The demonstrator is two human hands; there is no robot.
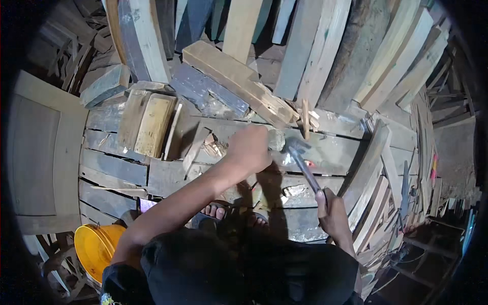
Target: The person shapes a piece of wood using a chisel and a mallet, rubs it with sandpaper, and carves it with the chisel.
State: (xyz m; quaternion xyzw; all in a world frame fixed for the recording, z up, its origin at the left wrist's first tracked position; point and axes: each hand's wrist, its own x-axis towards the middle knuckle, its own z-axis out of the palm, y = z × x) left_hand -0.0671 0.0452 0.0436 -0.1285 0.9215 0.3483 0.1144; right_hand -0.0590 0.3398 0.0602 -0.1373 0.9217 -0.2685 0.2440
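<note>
My right hand [333, 212] is wrapped round the handle of a hammer [308, 174]. The hammer's metal head is at the far end, low over the plank floor and to the right of my other hand. My left hand [250, 146] is closed in a fist, its back toward me, and whatever its fingers pinch is hidden. A rounded grey lump [276, 139] sits between that fist and the hammer head. Wood splinters [214, 146] lie just left of the fist, and a small pale scrap [294, 190] is nearer my feet.
Beams and boards [300, 51] lean along the back. Short wood blocks [155, 124] stand at left, a long split timber [229, 76] lies beyond my left hand. A yellow bucket [94, 249] is near left, a panelled door [34, 152] behind it. Planks [367, 160] crowd the right.
</note>
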